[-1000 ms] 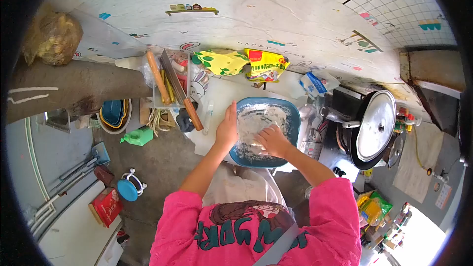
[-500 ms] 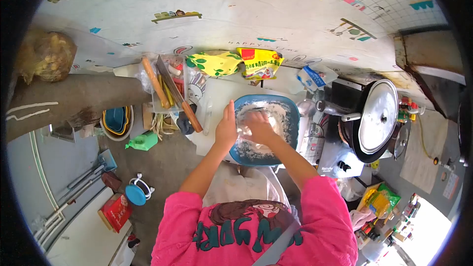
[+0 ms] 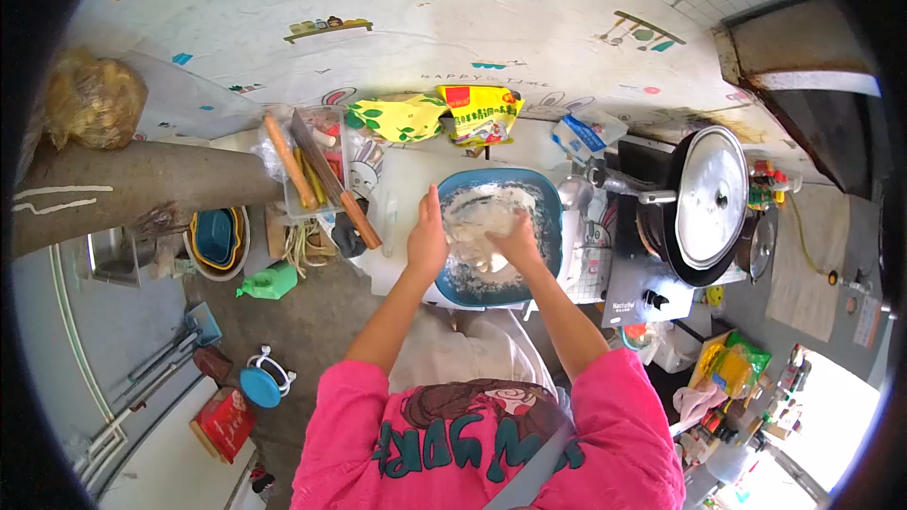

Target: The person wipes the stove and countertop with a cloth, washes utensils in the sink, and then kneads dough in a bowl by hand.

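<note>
A blue basin [image 3: 554, 227] sits on the white board in front of me, with white flour [image 3: 487, 269] spread over its inside and a pale, floury mass [image 3: 477, 227] in the middle. My left hand [image 3: 428, 238] rests against the basin's left rim, its fingers stretched straight up and nothing in it. Inside the basin, toward the right, my right hand [image 3: 517, 244] is at the edge of the floury mass. Its thumb and fingers are apart, and flour dusts the fingertips.
Left of the board, a cleaver [image 3: 331, 175] and a rolling pin [image 3: 288, 161] lie across a plastic box. Yellow packets [image 3: 482, 113] stand by the wall. On the right, a lidded wok [image 3: 710, 198] sits on a stove [image 3: 642, 274].
My right hand has moved from the middle of the basin toward its right side, uncovering more of the floury mass. My left hand stays at the left rim. The view has shifted slightly.
</note>
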Motion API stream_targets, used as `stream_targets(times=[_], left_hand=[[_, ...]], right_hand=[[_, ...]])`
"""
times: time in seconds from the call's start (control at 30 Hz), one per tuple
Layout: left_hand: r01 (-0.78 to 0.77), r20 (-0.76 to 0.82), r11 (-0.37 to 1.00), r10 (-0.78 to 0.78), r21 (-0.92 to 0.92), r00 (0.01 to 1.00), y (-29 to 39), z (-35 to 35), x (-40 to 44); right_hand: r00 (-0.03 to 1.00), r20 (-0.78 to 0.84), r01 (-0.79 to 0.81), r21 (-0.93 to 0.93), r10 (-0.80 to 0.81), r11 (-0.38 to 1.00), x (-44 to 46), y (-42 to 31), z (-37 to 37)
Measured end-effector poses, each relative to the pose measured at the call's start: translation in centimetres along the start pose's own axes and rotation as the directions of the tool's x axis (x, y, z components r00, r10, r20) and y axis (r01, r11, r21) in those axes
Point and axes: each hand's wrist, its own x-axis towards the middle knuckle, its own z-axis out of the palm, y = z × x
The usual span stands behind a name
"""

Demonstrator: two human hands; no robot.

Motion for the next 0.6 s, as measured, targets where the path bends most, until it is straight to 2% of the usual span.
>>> stream_targets(times=[0.03,0.07,0.17,0.2,0.3,0.33,0.47,0.53,0.6], left_hand=[[0.018,0.007,1.000,-0.018,-0.008,1.000,0.1,0.0,0.0],[0.036,0.013,0.999,-0.036,-0.015,0.999,0.2,0.0,0.1],[0.017,0.009,1.000,-0.017,-0.020,1.000,0.0,-0.1,-0.1],[0.016,0.012,1.000,-0.016,-0.020,1.000,0.0,-0.2,-0.1],[0.009,0.029,1.000,-0.009,-0.021,1.000,-0.2,-0.1,-0.2],[0.006,0.030,1.000,-0.005,-0.022,1.000,-0.3,-0.1,-0.2],[0.046,0.083,0.999,-0.044,-0.017,0.996,-0.1,-0.6,0.0],[0.015,0.042,1.000,-0.015,-0.009,0.999,-0.3,-0.3,-0.1],[-0.002,0.020,1.000,0.002,-0.019,1.000,-0.4,-0.3,0.0]], right_hand=[[0.994,-0.064,0.091,0.008,-0.091,0.996,-0.3,-1.0,0.2],[0.998,-0.038,0.051,0.092,-0.048,0.994,-0.3,-1.7,0.6],[0.939,0.077,0.322,0.153,-0.337,0.934,-1.4,-3.2,0.6],[0.912,0.105,0.362,0.251,-0.397,0.897,-1.9,-3.3,0.8],[0.687,0.281,0.659,0.147,-0.670,0.737,-1.9,-4.2,0.2],[0.739,0.276,0.610,0.115,-0.615,0.784,-2.1,-4.6,-0.2],[0.778,0.126,0.604,0.120,-0.616,0.788,-0.6,-3.9,-3.2],[0.913,0.110,0.398,-0.019,-0.394,0.917,-0.6,-2.7,-4.4],[0.977,0.053,0.213,-0.157,-0.207,0.964,-1.0,-1.3,-5.1]])
